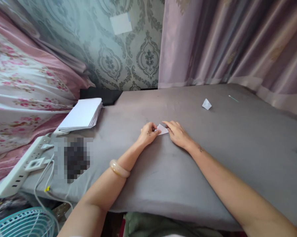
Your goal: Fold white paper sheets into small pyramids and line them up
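Between the near and far edges of the counter [224,148], the left hand [148,133] pinches a small folded paper [163,129] between thumb and fingers, apparently to steady it, while the right hand [178,134] lies at its right side, that grip's closure impossible to tell.

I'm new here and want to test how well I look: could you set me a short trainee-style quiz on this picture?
1. True or false: a bangle circles the right arm.

2. What is between the left hand and the right hand?
A) a coin
B) a small piece of white paper
C) a cup

3. On which side of both hands, as pictured, does the stack of paper lie?

Key:
1. False; the bangle is on the left arm.
2. B
3. Left
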A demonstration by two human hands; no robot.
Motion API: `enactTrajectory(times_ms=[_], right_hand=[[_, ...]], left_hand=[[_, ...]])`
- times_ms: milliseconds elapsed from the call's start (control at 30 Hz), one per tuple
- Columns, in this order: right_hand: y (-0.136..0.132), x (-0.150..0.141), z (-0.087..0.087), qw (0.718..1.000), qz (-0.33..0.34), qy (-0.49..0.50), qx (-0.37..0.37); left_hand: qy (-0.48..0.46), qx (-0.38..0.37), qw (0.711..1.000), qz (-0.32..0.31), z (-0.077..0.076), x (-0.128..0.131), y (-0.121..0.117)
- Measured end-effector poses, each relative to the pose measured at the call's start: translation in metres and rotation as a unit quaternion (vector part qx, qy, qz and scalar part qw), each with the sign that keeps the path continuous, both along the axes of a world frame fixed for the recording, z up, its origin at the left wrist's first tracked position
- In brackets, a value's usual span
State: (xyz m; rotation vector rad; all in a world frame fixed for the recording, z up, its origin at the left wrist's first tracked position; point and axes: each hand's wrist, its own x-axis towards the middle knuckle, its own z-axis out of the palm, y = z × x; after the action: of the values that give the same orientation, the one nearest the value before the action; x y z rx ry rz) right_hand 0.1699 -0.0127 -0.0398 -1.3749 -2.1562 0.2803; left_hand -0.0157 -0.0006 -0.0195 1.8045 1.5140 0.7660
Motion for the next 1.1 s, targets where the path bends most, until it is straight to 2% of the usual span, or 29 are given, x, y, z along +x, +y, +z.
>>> enactTrajectory(times_ms=[100,167,233,300,367,400,467,500,567,633,700,833,933,1000,1100], right_hand=[[0.004,-0.001,-0.003,0.997,0.013,0.071,-0.009],[0.007,-0.003,-0.003,0.990,0.013,0.137,-0.015],[0.008,-0.007,0.000,0.970,-0.034,0.241,-0.027],[0.007,-0.011,0.006,0.919,-0.121,0.371,-0.061],[0.003,-0.016,0.014,0.851,-0.171,0.479,-0.132],[0.000,-0.018,0.018,0.822,-0.163,0.516,-0.181],[-0.008,-0.025,0.025,0.775,-0.097,0.560,-0.274],[-0.011,-0.028,0.028,0.757,-0.062,0.575,-0.303],[-0.017,-0.034,0.031,0.737,-0.020,0.600,-0.311],[-0.018,-0.037,0.031,0.736,-0.017,0.612,-0.288],[-0.018,-0.036,0.029,0.760,-0.035,0.594,-0.261],[-0.015,-0.025,0.025,0.855,-0.048,0.471,-0.210],[-0.015,-0.018,0.025,0.914,-0.047,0.365,-0.172],[-0.016,-0.017,0.028,0.922,-0.044,0.349,-0.160],[-0.016,-0.017,0.034,0.886,-0.064,0.428,-0.164]], left_hand=[[-0.100,-0.001,0.995,-0.017,-0.007,0.000,-0.002],[-0.175,-0.018,0.984,0.000,-0.007,0.001,-0.003],[-0.268,-0.049,0.962,0.030,-0.002,0.002,-0.004],[-0.369,-0.082,0.924,0.060,0.005,0.002,-0.005],[-0.456,-0.107,0.879,0.086,0.011,0.003,-0.007],[-0.488,-0.113,0.860,0.097,0.014,0.004,-0.009],[-0.526,-0.112,0.836,0.106,0.017,0.007,-0.012],[-0.536,-0.107,0.832,0.101,0.018,0.009,-0.015],[-0.543,-0.101,0.830,0.081,0.017,0.014,-0.019],[-0.537,-0.104,0.835,0.064,0.016,0.017,-0.023],[-0.516,-0.103,0.848,0.061,0.015,0.017,-0.024],[-0.442,-0.132,0.886,0.038,0.012,0.008,-0.022],[-0.400,-0.177,0.899,0.009,0.011,0.003,-0.020],[-0.403,-0.191,0.895,0.007,0.011,0.002,-0.020],[-0.464,-0.189,0.865,0.033,0.013,0.003,-0.019]])
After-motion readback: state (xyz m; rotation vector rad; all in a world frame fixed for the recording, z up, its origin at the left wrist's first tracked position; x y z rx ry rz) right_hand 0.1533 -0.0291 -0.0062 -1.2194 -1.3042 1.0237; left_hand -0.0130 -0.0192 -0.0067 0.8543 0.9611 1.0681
